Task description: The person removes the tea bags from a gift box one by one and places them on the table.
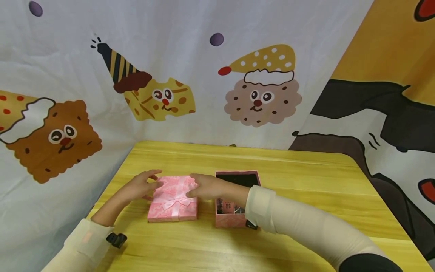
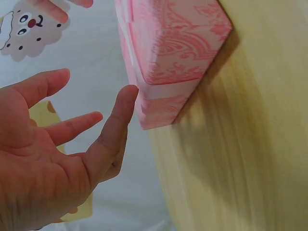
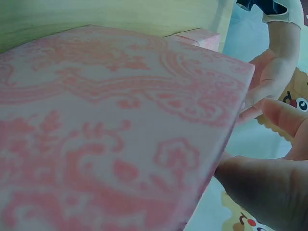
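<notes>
A pink patterned gift box lid [image 1: 166, 214] with a ribbon bow lies on the table. My left hand [image 1: 137, 186] is at the lid's left side, fingers spread. In the left wrist view that hand [image 2: 53, 144] has one fingertip close to the lid's edge [image 2: 178, 53]; contact is unclear. My right hand [image 1: 209, 187] reaches over the lid's right side, thumb and fingers apart. Right of the lid stands an open pink box [image 1: 231, 221] with small printed items and a black interior, partly hidden by my right forearm. Its patterned wall [image 3: 120, 120] fills much of the right wrist view.
The yellow wood-grain table [image 1: 306, 189] extends around both pieces. Behind it hangs a white cloth [image 1: 200, 139] printed with cartoon biscuits and cheese. Black wrist devices sit on my left sleeve [image 1: 76, 245] and right sleeve [image 1: 299, 215].
</notes>
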Tool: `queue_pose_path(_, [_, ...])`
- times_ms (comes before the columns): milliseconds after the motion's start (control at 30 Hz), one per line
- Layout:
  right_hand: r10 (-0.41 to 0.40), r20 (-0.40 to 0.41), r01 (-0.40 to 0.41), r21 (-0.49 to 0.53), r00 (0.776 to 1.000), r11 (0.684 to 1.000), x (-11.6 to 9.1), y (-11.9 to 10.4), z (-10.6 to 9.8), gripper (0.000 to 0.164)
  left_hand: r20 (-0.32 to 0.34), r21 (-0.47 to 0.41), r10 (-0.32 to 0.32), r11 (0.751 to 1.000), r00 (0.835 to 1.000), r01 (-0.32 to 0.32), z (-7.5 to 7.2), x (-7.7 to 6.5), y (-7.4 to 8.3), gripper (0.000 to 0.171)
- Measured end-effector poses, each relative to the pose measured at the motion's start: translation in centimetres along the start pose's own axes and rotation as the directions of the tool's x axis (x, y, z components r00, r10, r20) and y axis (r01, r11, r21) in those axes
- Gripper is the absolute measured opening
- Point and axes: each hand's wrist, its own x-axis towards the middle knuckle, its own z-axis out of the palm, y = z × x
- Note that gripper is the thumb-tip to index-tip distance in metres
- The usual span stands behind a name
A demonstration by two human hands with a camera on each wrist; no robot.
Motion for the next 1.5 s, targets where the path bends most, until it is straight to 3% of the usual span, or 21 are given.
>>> queue_pose_path(400, [-0.089, -0.045, 0.094, 0.104, 0.995, 0.990, -1.8, 0.8, -1.7, 0.070, -0.001, 0.043, 0.032, 0.999, 0.999, -0.032, 0.7, -0.1, 1.6, 0.067])
queue_pose_path(633, [-0.136, -0.074, 0.145, 0.150, 0.988, 0.978, -3.0, 0.8, -2.6, 0.066, 0.000, 0.017, 0.054, 0.998, 0.999, -0.054, 1.6, 0.1, 3.0, 0.069])
queue_pose_path(1167, [-0.130, -0.163, 0.156, 0.156, 0.978, 0.975, -5.1, 3.5, -4.5, 0.062, 0.011, 0.133, 0.139, 0.981, 0.990, -0.139, 3.6, 1.5, 6.3, 0.072])
queue_pose_path(1500, [-0.119, -0.235, 0.152, 0.125, 0.965, 0.980, -6.7, 5.3, -5.7, 0.058, 0.058, 0.076, 0.150, 0.985, 0.987, -0.155, 5.3, 2.5, 8.0, 0.073])
